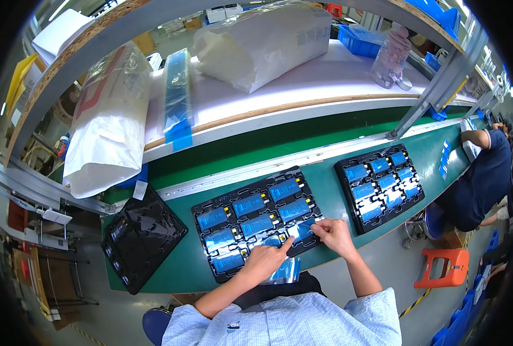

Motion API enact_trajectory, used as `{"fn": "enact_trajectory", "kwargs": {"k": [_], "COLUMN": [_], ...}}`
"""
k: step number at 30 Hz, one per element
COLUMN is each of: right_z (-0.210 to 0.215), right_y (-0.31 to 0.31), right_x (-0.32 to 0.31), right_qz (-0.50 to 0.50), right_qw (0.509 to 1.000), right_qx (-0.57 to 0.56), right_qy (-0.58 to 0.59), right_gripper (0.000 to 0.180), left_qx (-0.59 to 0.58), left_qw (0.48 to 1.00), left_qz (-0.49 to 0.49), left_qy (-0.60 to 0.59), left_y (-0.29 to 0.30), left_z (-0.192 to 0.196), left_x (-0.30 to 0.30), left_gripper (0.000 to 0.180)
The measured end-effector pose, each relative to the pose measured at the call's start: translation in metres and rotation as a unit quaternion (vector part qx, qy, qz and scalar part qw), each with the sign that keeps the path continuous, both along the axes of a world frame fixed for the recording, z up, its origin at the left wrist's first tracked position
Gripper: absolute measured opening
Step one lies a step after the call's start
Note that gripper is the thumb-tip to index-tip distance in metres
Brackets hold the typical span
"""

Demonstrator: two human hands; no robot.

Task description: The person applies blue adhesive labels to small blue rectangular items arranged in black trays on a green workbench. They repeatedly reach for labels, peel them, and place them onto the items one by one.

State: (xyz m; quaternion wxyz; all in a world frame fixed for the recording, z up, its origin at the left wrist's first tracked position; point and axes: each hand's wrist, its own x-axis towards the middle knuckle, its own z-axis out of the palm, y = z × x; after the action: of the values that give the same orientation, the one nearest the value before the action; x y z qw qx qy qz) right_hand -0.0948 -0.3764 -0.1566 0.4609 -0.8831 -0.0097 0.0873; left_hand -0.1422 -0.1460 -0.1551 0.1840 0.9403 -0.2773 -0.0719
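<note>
A black tray (pixel 206 206) with several blue-filmed flat parts lies on the green belt in front of me. My left hand (pixel 266 257) rests on the tray's near edge, its forefinger pressing beside the front right part (pixel 300 229). My right hand (pixel 334 234) pinches the blue film at that same part's right side. A loose piece of clear blue film (pixel 285 271) lies under my left wrist at the belt's edge.
A second filled black tray (pixel 342 171) sits farther right on the belt (pixel 320 179); an empty black tray stack (pixel 143 233) lies to the left. White bags (pixel 109 124) and a blue strip pack (pixel 177 95) sit on the shelf above. Another person (pixel 481 173) works at right, near an orange stool (pixel 444 268).
</note>
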Motion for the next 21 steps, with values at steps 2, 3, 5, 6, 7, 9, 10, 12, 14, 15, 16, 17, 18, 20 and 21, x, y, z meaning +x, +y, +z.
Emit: {"fn": "enact_trajectory", "kwargs": {"k": [2, 3, 5, 6, 7, 9, 10, 12, 14, 15, 16, 17, 18, 20, 21], "right_z": [0.005, 0.003, -0.001, -0.002, -0.001, 0.002, 0.006, 0.021, 0.02, 0.018, 0.014, 0.011, 0.007, 0.0, -0.004], "right_y": [0.004, 0.005, 0.006, 0.007, 0.009, 0.013, 0.017, 0.027, 0.017, 0.01, 0.002, -0.003, -0.007, -0.014, -0.015], "right_x": [-0.002, -0.002, -0.004, -0.005, -0.006, -0.01, -0.013, -0.016, -0.007, -0.003, 0.002, 0.004, 0.006, 0.008, 0.007], "right_qz": [0.002, 0.001, -0.001, 0.005, 0.011, 0.015, 0.014, -0.031, -0.037, -0.041, -0.06, -0.069, -0.077, -0.071, -0.057], "right_qw": [0.999, 0.998, 0.996, 0.993, 0.991, 0.981, 0.973, 0.956, 0.966, 0.969, 0.976, 0.976, 0.976, 0.978, 0.976], "right_qx": [-0.026, -0.04, -0.068, -0.083, -0.097, -0.15, -0.188, -0.243, -0.189, -0.161, -0.151, -0.146, -0.139, -0.131, -0.152], "right_qy": [-0.031, -0.041, -0.062, -0.078, -0.094, -0.123, -0.136, -0.159, -0.172, -0.18, -0.145, -0.148, -0.151, -0.148, -0.143], "right_gripper": [0.02, 0.019, 0.017, 0.017, 0.018, 0.019, 0.021, 0.023, 0.02, 0.02, 0.018, 0.018, 0.019, 0.021, 0.021], "left_qx": [-0.003, -0.004, 0.011, 0.018, 0.023, 0.031, 0.027, 0.019, 0.022, 0.023, 0.005, -0.013, -0.028, -0.048, -0.046], "left_qw": [1.0, 1.0, 1.0, 1.0, 1.0, 0.999, 0.999, 1.0, 0.999, 0.999, 1.0, 0.999, 0.996, 0.98, 0.97], "left_qz": [0.002, 0.003, -0.009, -0.014, -0.015, -0.017, -0.016, -0.013, -0.015, -0.017, 0.017, 0.051, 0.089, 0.184, 0.229], "left_qy": [-0.001, -0.002, 0.0, 0.001, 0.001, 0.002, -0.002, -0.01, -0.026, -0.036, -0.02, -0.003, 0.002, 0.061, 0.068], "left_y": [0.0, -0.001, -0.002, -0.002, -0.003, -0.004, -0.004, -0.003, 0.0, 0.003, 0.006, 0.012, 0.023, 0.049, 0.063], "left_z": [-0.001, 0.0, 0.002, 0.003, 0.004, 0.006, 0.004, 0.0, 0.001, 0.003, 0.007, 0.011, 0.011, 0.03, 0.033], "left_x": [0.0, 0.0, 0.0, 0.001, 0.001, 0.0, 0.0, -0.001, -0.002, -0.002, -0.004, -0.008, -0.013, -0.027, -0.036], "left_gripper": [0.051, 0.05, 0.05, 0.05, 0.05, 0.049, 0.049, 0.049, 0.048, 0.047, 0.047, 0.047, 0.048, 0.054, 0.059]}}
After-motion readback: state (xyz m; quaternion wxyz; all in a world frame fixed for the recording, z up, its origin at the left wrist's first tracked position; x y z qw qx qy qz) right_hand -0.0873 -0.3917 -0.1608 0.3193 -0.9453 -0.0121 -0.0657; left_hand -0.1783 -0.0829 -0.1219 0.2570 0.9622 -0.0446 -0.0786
